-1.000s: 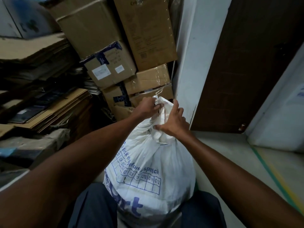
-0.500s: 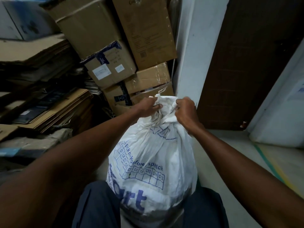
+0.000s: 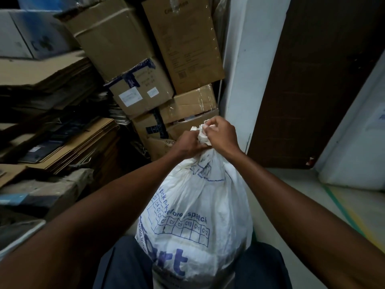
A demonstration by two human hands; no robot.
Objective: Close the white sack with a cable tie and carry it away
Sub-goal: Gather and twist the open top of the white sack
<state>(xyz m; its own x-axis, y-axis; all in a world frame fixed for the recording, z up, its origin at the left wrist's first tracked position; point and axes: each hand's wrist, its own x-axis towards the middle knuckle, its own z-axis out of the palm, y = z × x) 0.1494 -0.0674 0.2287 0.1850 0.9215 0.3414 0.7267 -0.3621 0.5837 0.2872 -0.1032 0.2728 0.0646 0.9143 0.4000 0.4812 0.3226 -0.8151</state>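
A full white sack with blue print stands upright between my knees on the floor. Its mouth is bunched into a tight neck at the top. My left hand is shut around the neck from the left. My right hand grips the crumpled top of the neck from the right, fingers curled over it. Both hands touch each other at the neck. I cannot make out a cable tie; the hands hide the place where it would sit.
Stacked cardboard boxes rise close behind the sack. Flattened cardboard piles fill the left side. A white wall corner and a dark brown door stand to the right. Pale floor with a green-yellow line runs right.
My right hand has moved up from the sack's side onto the top of the neck. The two hands have come together, and the neck is now bunched tighter.
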